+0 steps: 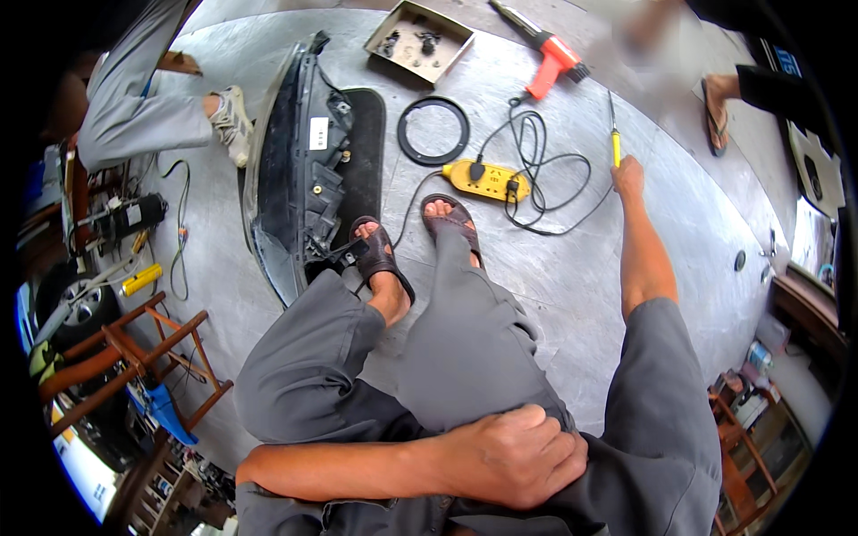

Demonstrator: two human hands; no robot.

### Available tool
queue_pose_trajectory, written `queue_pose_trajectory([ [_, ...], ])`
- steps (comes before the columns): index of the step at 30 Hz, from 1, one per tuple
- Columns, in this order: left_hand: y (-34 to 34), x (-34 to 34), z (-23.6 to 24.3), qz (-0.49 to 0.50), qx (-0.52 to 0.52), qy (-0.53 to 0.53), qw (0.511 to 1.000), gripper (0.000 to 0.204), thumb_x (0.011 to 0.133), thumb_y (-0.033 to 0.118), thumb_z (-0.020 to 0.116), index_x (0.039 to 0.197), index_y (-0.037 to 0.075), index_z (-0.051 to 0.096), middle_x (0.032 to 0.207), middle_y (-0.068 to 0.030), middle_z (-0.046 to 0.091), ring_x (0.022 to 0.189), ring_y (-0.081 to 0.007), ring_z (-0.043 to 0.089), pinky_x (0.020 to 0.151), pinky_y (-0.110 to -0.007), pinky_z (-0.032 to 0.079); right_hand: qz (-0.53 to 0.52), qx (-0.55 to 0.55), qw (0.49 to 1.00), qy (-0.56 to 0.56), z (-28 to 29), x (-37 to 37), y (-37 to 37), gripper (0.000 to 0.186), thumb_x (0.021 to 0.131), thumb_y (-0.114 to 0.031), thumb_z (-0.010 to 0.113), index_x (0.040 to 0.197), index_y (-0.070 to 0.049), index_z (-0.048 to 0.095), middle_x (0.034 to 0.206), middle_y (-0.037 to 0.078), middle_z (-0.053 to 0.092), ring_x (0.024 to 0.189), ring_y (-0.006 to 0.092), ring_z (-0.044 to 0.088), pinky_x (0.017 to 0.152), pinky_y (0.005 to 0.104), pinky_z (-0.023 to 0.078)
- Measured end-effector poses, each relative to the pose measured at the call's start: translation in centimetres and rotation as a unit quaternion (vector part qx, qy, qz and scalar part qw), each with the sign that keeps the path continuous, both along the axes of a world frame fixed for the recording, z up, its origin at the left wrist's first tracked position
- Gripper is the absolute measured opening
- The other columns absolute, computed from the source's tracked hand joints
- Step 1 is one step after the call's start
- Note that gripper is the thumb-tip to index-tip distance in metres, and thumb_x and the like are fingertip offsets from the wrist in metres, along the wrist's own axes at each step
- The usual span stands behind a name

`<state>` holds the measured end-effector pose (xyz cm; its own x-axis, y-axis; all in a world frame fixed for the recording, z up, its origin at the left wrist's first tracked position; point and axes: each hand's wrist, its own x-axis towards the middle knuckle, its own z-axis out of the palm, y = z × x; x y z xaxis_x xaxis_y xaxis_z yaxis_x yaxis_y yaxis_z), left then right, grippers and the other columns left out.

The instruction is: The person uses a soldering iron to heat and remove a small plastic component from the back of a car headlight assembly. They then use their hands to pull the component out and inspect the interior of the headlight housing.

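Observation:
My right hand (628, 177) is stretched out to the right and closed around the yellow handle of a soldering iron (616, 146). Its thin metal tip points away from me, and its cord runs back toward the yellow power strip (488, 180). Across my lap lies my left forearm; my left hand (514, 456) is curled into a fist on the grey trousers, with nothing showing in it. Left of my sandalled feet a car headlight (313, 174) stands with its dark housing toward me, partly on a black mat (365, 134).
A red heat gun (552, 67) and a metal tray (420, 43) with small dark parts lie at the far side. Between them and my feet is a black ring (433, 130). Loose black cable (541, 161) loops nearby. Other people's feet (715, 116) show at both sides; a wooden stool (134, 353) is left.

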<state>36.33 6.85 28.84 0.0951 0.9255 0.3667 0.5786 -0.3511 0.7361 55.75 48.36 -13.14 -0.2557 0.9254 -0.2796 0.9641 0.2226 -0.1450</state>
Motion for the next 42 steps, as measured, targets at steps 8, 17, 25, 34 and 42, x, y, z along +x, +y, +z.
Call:
queue_pose_trajectory([
  [8,-0.9,-0.1,0.1,0.033,0.003,0.043,0.999,0.017,0.081,0.015,0.062,0.092,0.002,0.066,0.071,0.002,0.054,0.061,-0.0088,0.05,0.055,-0.024,0.034,0.146,0.189,0.962,0.129,2.5,-8.0,-1.3,0.026,0.089,-0.025,0.067,0.106,-0.006,0.07,0.11,0.02,0.068,0.085,0.037,0.068,0.084,0.0441,0.055],
  [17,-2.0,0.4,-1.0,0.066,-0.024,0.036,0.997,0.009,0.085,0.016,0.059,0.089,0.009,0.064,0.078,0.0028,0.055,0.063,-0.0073,0.052,0.053,-0.021,0.035,0.417,0.068,0.867,0.264,6.3,-31.9,-9.8,0.037,0.091,-0.01,0.06,0.128,-0.009,0.061,0.137,0.019,0.056,0.111,0.0392,0.063,0.096,0.043,0.053],
  [25,-2.6,-2.4,-1.2,0.101,-0.058,0.015,0.993,0.008,0.088,0.017,0.058,0.082,0.014,0.062,0.075,0.003,0.049,0.063,-0.0058,0.051,0.049,-0.019,0.035,0.475,0.097,0.871,0.079,2.8,-36.1,-11.4,0.015,0.093,-0.017,0.055,0.09,-0.008,0.066,0.102,0.014,0.065,0.103,0.033,0.063,0.08,0.0437,0.055],
  [34,-3.2,-3.6,-1.5,0.138,-0.028,0.062,0.988,0.007,0.089,0.018,0.059,0.083,0.014,0.062,0.078,0.0046,0.05,0.065,-0.0042,0.051,0.052,-0.019,0.037,0.436,0.115,0.873,0.185,3.9,-35.2,-12.1,0.016,0.087,-0.012,0.057,0.096,-0.008,0.069,0.091,0.02,0.068,0.085,0.0373,0.069,0.07,0.0491,0.056],
  [42,-3.6,-4.7,-1.3,0.146,-0.121,-0.072,0.979,0.021,0.094,0.02,0.061,0.075,0.015,0.054,0.064,0.0042,0.041,0.053,-0.0028,0.045,0.044,-0.018,0.033,0.417,0.048,0.907,0.042,0.7,-38.6,-10.5,0.02,0.086,-0.015,0.062,0.105,-0.01,0.067,0.105,0.018,0.067,0.098,0.0382,0.068,0.081,0.0473,0.055],
])
